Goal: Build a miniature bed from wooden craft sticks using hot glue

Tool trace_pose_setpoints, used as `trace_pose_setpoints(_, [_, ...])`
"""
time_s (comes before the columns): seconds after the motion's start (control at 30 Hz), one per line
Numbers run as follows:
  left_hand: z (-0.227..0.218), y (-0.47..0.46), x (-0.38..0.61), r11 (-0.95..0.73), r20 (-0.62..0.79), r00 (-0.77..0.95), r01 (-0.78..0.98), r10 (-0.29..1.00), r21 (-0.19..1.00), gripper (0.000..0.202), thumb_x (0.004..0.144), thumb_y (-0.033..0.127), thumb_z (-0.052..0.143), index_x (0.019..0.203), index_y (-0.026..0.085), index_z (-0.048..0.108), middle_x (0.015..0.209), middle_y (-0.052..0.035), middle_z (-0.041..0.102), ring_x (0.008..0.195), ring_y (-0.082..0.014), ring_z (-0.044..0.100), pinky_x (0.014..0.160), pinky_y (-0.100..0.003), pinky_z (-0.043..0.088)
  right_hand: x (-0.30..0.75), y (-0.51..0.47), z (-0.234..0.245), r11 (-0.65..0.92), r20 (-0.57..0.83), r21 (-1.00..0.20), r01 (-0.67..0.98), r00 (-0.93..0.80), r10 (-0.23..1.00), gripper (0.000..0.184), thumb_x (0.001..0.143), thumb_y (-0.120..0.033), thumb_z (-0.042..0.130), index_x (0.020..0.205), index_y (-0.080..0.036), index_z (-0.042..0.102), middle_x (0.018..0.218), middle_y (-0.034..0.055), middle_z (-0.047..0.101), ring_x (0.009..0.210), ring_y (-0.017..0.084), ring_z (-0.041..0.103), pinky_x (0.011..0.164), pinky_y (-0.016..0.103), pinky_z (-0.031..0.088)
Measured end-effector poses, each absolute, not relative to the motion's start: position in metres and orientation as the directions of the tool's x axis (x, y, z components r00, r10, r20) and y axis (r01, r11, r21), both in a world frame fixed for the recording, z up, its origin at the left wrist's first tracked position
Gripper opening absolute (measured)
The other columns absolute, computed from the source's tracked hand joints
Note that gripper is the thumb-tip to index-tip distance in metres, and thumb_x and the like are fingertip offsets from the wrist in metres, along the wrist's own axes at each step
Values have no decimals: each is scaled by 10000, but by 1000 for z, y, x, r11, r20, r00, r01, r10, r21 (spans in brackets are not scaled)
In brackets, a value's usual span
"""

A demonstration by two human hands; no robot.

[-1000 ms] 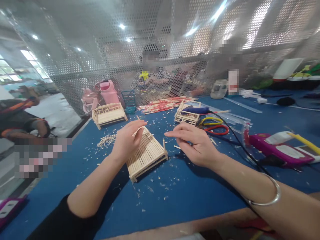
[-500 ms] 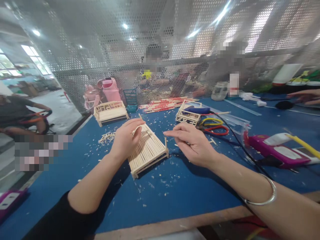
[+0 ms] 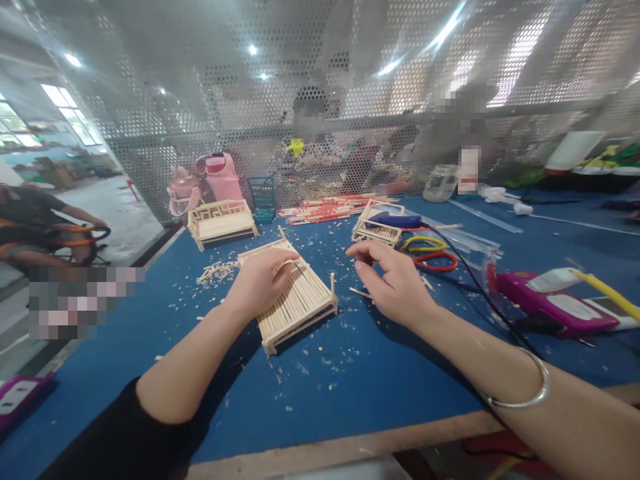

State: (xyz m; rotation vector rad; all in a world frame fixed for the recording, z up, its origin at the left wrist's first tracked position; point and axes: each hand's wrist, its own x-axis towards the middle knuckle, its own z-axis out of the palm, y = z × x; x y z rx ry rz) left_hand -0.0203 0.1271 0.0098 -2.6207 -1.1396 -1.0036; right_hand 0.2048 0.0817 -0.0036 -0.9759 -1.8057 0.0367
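Observation:
A miniature bed-like frame of pale wooden sticks lies on the blue tabletop, with short posts standing at its corners. My left hand rests over its left part, hiding some of the slats. Thumb and fingers of that hand come together over the slats; a thin pale sliver shows between them, too small to name. To the right of the frame, my right hand hovers above the table, fingers curled and apart from the thumb, holding nothing. A short loose stick lies beside it.
A finished-looking stick bench stands back left. Red-tipped sticks lie by the mesh screen. Behind my right hand are another stick piece, a blue-handled tool and scissors. A purple device sits right; a black cable crosses nearby.
My left hand has slid nearer over the slats, its fingers drawing together. My right hand has moved slightly right, away from the corner post, with its fingers more curled.

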Motion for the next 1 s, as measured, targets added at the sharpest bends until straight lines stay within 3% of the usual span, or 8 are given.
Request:
trace_pose_setpoints(0.13, [11,126,-19,-690,542,516,702,663,177,212,849,261,500,877,193,699,869,-46,746,800,-173,688,725,-281,546,204,82,-3,635,698,-562,530,-109,708,123,803,-181,488,801,-172,611,707,20,583,652,135,535,622,264,435])
trace_pose_setpoints(0.27, [14,126,-20,-651,613,431,736,662,186,211,819,206,512,906,183,703,939,-49,745,871,-183,686,808,-303,536,200,79,-3,636,606,-639,433,-226,763,150,791,-225,521,822,-177,660,709,18,591,668,134,542,638,265,438])
trace_pose_setpoints(0.5, [22,130,-30,-614,790,238,761,565,210,214,805,181,514,890,169,710,909,-39,750,859,-175,692,815,-279,535,196,78,-4,635,586,-636,438,-261,767,133,750,-249,593,792,-164,686,659,1,566,609,114,512,632,262,435])
trace_pose_setpoints(1.0, [19,128,-28,-603,743,261,763,616,232,224,805,150,506,906,186,703,947,-30,745,907,-176,679,861,-311,528,197,80,-7,637,589,-632,442,-260,765,130,760,-244,612,695,-166,694,647,20,637,570,108,520,563,244,429])
